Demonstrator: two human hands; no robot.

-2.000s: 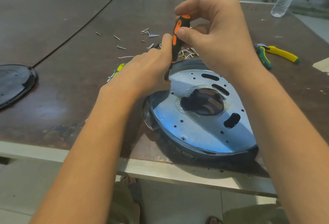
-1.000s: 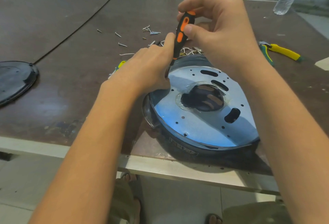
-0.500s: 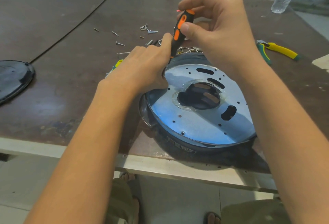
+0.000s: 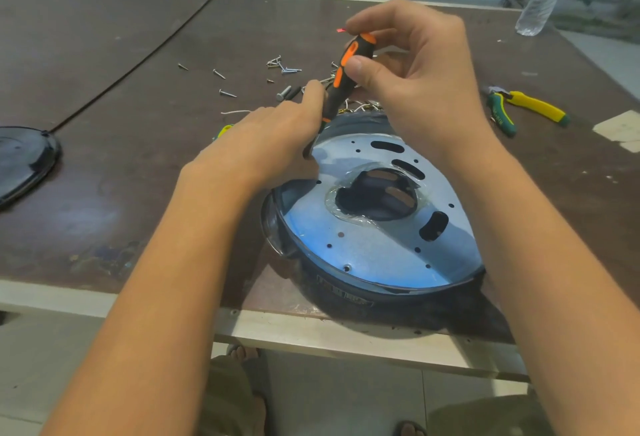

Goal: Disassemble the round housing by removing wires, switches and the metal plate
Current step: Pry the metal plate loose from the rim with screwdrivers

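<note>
Though steep, screwdriver tip down-left

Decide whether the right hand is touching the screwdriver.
Touching: the head view shows the right hand pinching the screwdriver by its handle, thumb against fingers.

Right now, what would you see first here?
The shiny metal plate on the round housing, at the near edge of the table. Above its far rim, the right hand pinches an orange-and-black screwdriver; the left hand grips it lower down. Loose screws lie behind.
</note>
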